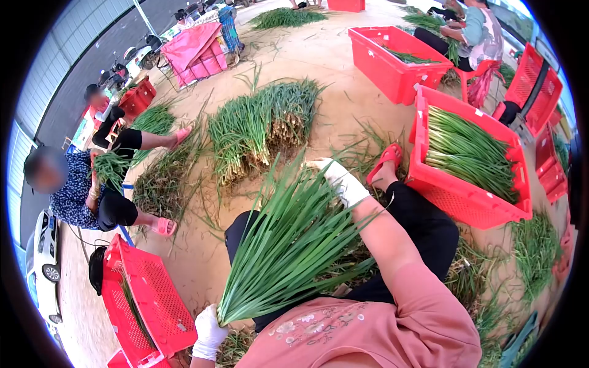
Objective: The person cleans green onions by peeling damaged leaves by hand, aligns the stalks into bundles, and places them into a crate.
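A large fan of garlic chives lies across my lap, its pale stem ends gathered in my left hand. That hand wears a white glove and is closed around the base of the bunch. My right hand, also gloved in white, is at the leaf tips on the far side. Its fingers stretch leftward and are partly hidden by leaves. Beyond my hands, a pile of chives with brown root ends sits on the ground. Withered trimmings are heaped left of it.
A red crate full of chives stands at my right, with another red crate behind it. At lower left is a red perforated crate. A seated person handles chives on the left; another person sits at upper right.
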A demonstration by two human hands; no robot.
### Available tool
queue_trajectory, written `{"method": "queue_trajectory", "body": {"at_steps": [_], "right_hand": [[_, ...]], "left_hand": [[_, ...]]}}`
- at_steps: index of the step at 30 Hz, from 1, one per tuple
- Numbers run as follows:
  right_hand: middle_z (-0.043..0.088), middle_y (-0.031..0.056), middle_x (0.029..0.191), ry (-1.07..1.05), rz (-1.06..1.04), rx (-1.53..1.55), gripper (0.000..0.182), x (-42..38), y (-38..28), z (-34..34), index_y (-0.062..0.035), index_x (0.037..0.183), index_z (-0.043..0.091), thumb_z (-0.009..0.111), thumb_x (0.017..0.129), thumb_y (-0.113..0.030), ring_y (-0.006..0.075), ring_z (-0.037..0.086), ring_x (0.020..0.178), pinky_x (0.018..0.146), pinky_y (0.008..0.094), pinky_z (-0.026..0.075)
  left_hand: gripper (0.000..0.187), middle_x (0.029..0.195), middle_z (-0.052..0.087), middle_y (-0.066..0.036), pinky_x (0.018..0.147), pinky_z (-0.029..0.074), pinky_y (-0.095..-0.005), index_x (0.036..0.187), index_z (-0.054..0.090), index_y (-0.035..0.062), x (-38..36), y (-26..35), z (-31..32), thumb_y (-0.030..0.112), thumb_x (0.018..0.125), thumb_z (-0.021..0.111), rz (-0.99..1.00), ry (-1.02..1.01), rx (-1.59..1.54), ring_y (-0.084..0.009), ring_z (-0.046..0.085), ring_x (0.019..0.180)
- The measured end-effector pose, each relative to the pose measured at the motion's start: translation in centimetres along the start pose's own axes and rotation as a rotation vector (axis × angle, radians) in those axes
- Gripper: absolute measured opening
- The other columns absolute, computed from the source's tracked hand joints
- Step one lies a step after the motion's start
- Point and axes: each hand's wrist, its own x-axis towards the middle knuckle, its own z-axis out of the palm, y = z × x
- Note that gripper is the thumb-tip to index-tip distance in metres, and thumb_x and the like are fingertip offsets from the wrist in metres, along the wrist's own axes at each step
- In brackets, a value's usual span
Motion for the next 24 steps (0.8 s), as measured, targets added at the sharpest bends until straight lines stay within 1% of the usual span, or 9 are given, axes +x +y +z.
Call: {"method": "queue_trajectory", "body": {"at_steps": [7,9,10,11,14,16,18,20,24], "right_hand": [[0.065,0.0054,0.091,0.008,-0.058,-0.006,0.030,-0.8,-0.2,0.5,-0.0001,0.105,0.062,0.059,0.087,-0.024,0.0153,0.061,0.084,0.069,0.0305,0.050],[0.065,0.0058,0.095,0.179,-0.259,-0.329,0.027,0.3,1.3,0.1,-0.0054,0.099,0.065,0.058,0.085,-0.027,0.0215,0.062,0.083,0.073,0.0359,0.048],[0.065,0.0058,0.095,0.184,-0.255,-0.327,0.027,2.1,2.7,-1.5,-0.0054,0.099,0.065,0.058,0.085,-0.027,0.0215,0.062,0.083,0.073,0.0359,0.048],[0.065,0.0069,0.096,0.359,-0.297,-0.752,0.025,4.7,4.6,-3.9,-0.0080,0.096,0.066,0.058,0.084,-0.028,0.0253,0.062,0.085,0.076,0.0381,0.047],[0.065,0.0103,0.099,0.781,-0.395,-1.517,0.022,-2.5,0.8,-3.2,-0.0136,0.091,0.066,0.054,0.081,-0.030,0.0339,0.059,0.091,0.079,0.0424,0.044],[0.064,0.0119,0.101,0.866,-0.106,-1.086,0.024,-5.6,-0.7,-5.5,-0.0105,0.098,0.064,0.055,0.082,-0.025,0.0315,0.058,0.095,0.080,0.0383,0.044],[0.064,0.0124,0.099,0.889,-0.366,-0.717,0.028,-7.4,3.2,-11.0,-0.0065,0.108,0.061,0.058,0.082,-0.018,0.0257,0.060,0.092,0.078,0.0325,0.045],[0.064,0.0102,0.097,0.758,-0.119,-0.350,0.032,-13.1,1.9,-10.0,-0.0009,0.113,0.058,0.060,0.082,-0.012,0.0190,0.058,0.090,0.078,0.0272,0.045],[0.061,0.0020,0.099,0.319,-0.132,0.072,0.036,-20.1,1.1,-5.4,0.0009,0.117,0.055,0.062,0.083,-0.007,0.0075,0.054,0.078,0.068,0.0197,0.044]], "left_hand": [[0.046,0.074,0.057,-0.015,0.062,0.046,-0.0442,0.096,0.051,0.0018,0.0,-0.1,0.2,0.007,0.053,0.067,-0.020,-0.004,-0.010,-0.0355,0.058,0.071],[0.047,0.075,0.057,-0.015,0.062,0.047,-0.0441,0.096,0.051,0.0016,-0.1,-0.1,0.3,0.007,0.053,0.068,-0.017,0.001,-0.001,-0.0356,0.058,0.071],[0.048,0.076,0.057,-0.015,0.062,0.047,-0.0440,0.097,0.051,0.0014,-0.1,-0.1,0.3,0.007,0.052,0.068,-0.015,0.005,0.006,-0.0358,0.057,0.071],[0.048,0.076,0.057,-0.015,0.062,0.047,-0.0440,0.097,0.051,0.0014,-0.2,0.0,0.3,0.007,0.052,0.068,-0.013,-0.007,0.006,-0.0358,0.057,0.071],[0.051,0.077,0.057,-0.016,0.062,0.047,-0.0440,0.099,0.051,0.0004,-0.4,0.1,0.2,0.008,0.052,0.069,0.030,0.035,-0.053,-0.0362,0.058,0.071],[0.053,0.078,0.057,-0.016,0.062,0.047,-0.0442,0.100,0.050,-0.0002,-0.7,0.2,0.6,0.008,0.051,0.070,-0.008,0.025,-0.038,-0.0371,0.058,0.072],[0.054,0.079,0.057,-0.016,0.062,0.047,-0.0444,0.100,0.050,-0.0001,-1.0,0.0,1.1,0.008,0.051,0.070,-0.023,0.035,-0.053,-0.0374,0.058,0.072],[0.054,0.079,0.057,-0.017,0.063,0.047,-0.0445,0.101,0.050,0.0000,-1.2,0.0,1.4,0.007,0.051,0.070,-0.039,0.038,-0.071,-0.0377,0.058,0.073],[0.055,0.078,0.058,-0.017,0.062,0.047,-0.0448,0.101,0.050,0.0007,-0.8,1.2,0.7,0.006,0.051,0.072,-0.068,0.021,-0.102,-0.0387,0.057,0.071]]}}
